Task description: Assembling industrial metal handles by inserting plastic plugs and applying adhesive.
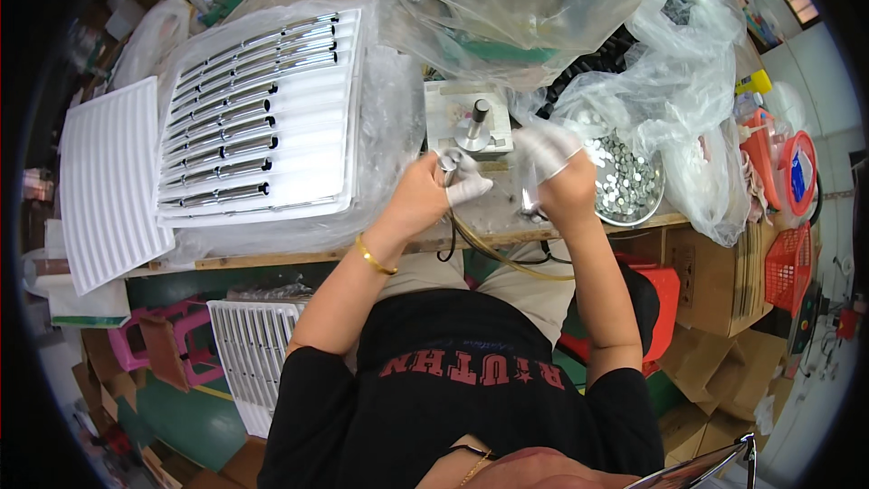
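My left hand (424,192), with white coverings on its fingers, is closed around a shiny metal tube (447,164), whose round end shows above the fingers. My right hand (563,177) is lifted beside the bowl (654,209) of small shiny discs (623,179). Motion smears its white-covered fingers, so I cannot tell whether they hold anything. Just beyond my left hand stands a metal fixture block (442,110) with an upright dark-topped post (479,114).
To the left, a white ridged tray (312,140) bears several chrome tubes (237,169); another white ridged sheet (110,181) leans past it. Clear plastic (507,0) hangs over the far side. Plastic bags (688,81) and a red basket (787,264) are at right. Cables (493,256) droop over the bench edge.
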A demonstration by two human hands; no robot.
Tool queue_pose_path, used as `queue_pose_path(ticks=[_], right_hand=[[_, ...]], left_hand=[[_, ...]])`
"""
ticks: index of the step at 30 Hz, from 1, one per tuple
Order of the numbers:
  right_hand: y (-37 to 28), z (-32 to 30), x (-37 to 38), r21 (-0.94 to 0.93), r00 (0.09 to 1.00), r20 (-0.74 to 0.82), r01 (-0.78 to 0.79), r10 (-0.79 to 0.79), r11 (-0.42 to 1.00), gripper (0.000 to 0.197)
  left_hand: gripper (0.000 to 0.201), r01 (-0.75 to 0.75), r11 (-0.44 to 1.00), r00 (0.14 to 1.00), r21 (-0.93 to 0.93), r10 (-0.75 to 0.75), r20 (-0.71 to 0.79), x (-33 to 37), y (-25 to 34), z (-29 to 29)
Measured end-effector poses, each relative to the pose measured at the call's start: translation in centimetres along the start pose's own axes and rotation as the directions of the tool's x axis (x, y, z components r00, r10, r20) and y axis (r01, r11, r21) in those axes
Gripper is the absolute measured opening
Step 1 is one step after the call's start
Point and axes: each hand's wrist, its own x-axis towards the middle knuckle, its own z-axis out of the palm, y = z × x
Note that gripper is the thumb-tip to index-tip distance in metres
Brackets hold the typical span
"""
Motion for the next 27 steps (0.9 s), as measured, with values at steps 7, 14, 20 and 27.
queue_pose_path(ticks=[7, 14, 20, 27], right_hand=[[0.4, 3.8, 1.6, 0.896, 0.461, 0.125, -0.432, 0.879, 0.099, 0.03], [0.0, 4.4, 2.0, 0.856, 0.553, 0.11, -0.475, 0.826, 0.205, 0.026], [-0.4, 3.1, 1.9, 0.442, 0.732, 0.068, -0.631, 0.678, 0.638, 0.019], [0.2, 3.4, 2.1, -0.006, 0.782, 0.286, -0.577, 0.554, 0.817, 0.028]], left_hand=[[0.014, -0.243, 0.35, 0.823, 0.905, 0.568, 0.002, 4.9, -3.8, 0.0], [0.01, -0.294, 0.329, 0.791, 0.897, 0.611, 0.035, 4.2, -4.2, 0.2], [0.011, -0.333, 0.312, 0.77, 0.89, 0.635, 0.065, 3.9, -4.7, 0.4], [0.013, -0.34, 0.312, 0.76, 0.887, 0.647, 0.065, 3.7, -5.1, 0.1]])
